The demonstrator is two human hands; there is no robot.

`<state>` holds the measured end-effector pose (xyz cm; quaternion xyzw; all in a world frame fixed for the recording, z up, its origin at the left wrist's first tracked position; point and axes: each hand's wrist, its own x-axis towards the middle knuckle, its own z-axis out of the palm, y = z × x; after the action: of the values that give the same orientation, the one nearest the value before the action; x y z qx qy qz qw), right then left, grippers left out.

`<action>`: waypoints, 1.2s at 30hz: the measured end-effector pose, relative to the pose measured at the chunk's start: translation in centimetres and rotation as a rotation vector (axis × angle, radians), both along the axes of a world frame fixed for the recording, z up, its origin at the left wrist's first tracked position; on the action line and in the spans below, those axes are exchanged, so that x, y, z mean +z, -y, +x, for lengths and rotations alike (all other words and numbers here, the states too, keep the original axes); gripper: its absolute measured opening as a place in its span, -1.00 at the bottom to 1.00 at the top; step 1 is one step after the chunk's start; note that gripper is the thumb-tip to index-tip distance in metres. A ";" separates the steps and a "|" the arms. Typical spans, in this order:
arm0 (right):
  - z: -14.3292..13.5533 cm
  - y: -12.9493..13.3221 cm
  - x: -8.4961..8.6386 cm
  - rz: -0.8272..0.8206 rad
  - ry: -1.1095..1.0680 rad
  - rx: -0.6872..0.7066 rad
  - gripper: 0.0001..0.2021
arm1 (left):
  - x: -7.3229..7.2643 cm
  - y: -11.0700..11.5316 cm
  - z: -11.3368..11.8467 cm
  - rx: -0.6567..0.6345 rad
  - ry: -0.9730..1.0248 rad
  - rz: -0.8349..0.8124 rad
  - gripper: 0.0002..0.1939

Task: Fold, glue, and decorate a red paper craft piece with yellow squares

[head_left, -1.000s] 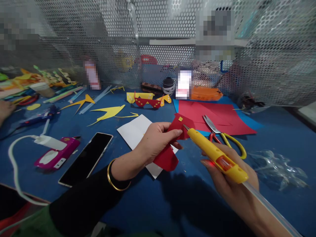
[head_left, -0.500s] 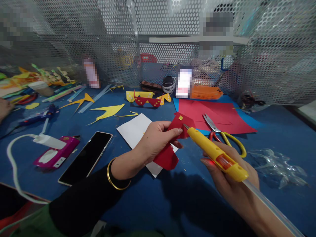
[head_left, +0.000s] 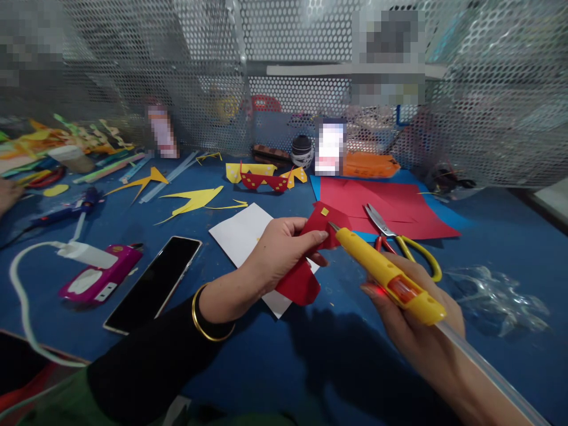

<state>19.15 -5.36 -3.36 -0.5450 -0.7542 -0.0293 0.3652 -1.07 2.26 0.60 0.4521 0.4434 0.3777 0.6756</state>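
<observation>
My left hand (head_left: 284, 248) pinches a red paper cutout (head_left: 300, 284) between thumb and fingers, above a white sheet (head_left: 239, 231). One small yellow square (head_left: 325, 212) sits near the cutout's far end. In my right hand (head_left: 412, 307) is a yellow hot glue gun (head_left: 377, 260), a clear glue stick (head_left: 483, 367) trailing from its back. The gun's metal tip is at the red paper, close to my left thumb; whether it touches cannot be made out. Beyond my hands stand red paper glasses (head_left: 265, 182) with yellow squares and yellow paper glasses (head_left: 251, 172).
Scissors (head_left: 384, 228) lie on red paper sheets (head_left: 399, 204) at right, near crumpled clear plastic (head_left: 501, 302). At left are a dark phone (head_left: 155, 284), a purple power strip (head_left: 102, 275) with a white cable, and a blue glue gun (head_left: 84, 204). Another person's hand (head_left: 7, 195) shows far left.
Both hands, the red cutout and the glue gun keep nearly the same positions. The whole view has shifted very slightly.
</observation>
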 end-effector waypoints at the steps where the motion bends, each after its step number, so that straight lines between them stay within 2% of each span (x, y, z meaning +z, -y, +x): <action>1: 0.0 0.0 0.0 0.003 -0.003 0.002 -0.70 | 0.0 0.0 0.0 -0.001 -0.001 0.001 -0.93; 17: 0.1 0.1 0.0 -0.006 0.002 -0.010 -0.71 | -0.1 0.0 0.0 -0.013 -0.026 0.000 -0.89; 36: 0.0 0.0 -0.2 0.014 0.013 -0.020 -0.71 | -0.3 0.0 0.0 -0.013 -0.013 0.004 -0.93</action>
<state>19.17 -5.41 -3.56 -0.5497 -0.7510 -0.0416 0.3635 -1.10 2.27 0.29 0.4588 0.4438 0.3712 0.6743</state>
